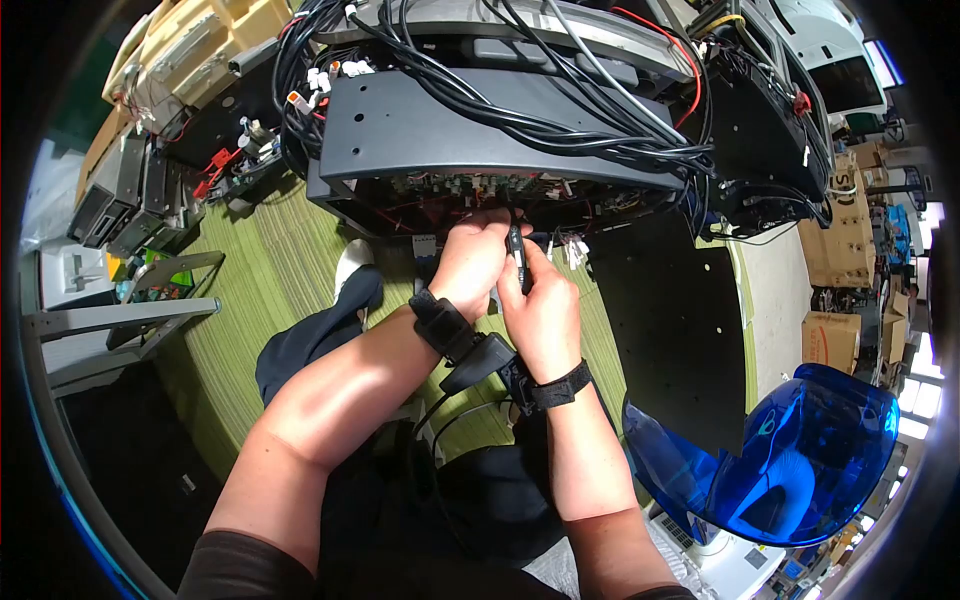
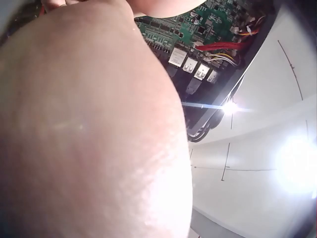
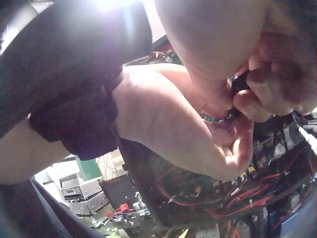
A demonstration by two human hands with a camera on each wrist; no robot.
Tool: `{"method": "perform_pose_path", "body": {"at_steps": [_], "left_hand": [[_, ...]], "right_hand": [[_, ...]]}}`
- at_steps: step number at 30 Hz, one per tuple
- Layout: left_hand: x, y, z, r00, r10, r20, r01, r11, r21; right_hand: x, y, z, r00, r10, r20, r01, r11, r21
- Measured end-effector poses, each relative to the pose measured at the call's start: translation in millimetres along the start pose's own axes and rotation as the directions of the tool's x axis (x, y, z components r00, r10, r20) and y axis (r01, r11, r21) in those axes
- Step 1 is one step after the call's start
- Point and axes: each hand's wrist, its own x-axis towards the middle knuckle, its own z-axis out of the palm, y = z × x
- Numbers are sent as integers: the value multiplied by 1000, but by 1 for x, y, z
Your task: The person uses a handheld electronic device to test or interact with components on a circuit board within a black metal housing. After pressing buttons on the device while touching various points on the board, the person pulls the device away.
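Note:
My right hand [image 1: 545,310] grips a slim black pen-shaped tool [image 1: 517,252], which points up toward the opening of a dark metal housing [image 1: 420,130]. Right beside it, my left hand [image 1: 474,262] reaches to the housing's lower edge, its fingertips hidden in the head view. The right wrist view shows the left fingers [image 3: 238,148] curled close to the right hand's fingers [image 3: 267,91]; I cannot tell what they hold. Inside the housing is a green circuit board [image 2: 210,22] with metal port sockets [image 2: 189,64] and red wires [image 2: 223,46].
Thick black cables [image 1: 520,125] drape over the housing. A black perforated panel [image 1: 680,330] stands at the right, near a blue transparent shell [image 1: 800,460]. Cardboard boxes [image 1: 832,340] lie farther right. Metal units [image 1: 135,190] stand at the left above green carpet [image 1: 260,250].

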Motion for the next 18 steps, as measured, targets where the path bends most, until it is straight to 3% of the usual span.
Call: {"method": "perform_pose_path", "body": {"at_steps": [13,18], "left_hand": [[0,-2,3,999,35,-22,-35,999,-18],[-6,-2,8,993,106,-48,-107,994,-22]], "right_hand": [[-1,1,2,999,-22,-27,20,998,-56],[-2,1,1,998,-55,-38,56,998,23]]}}
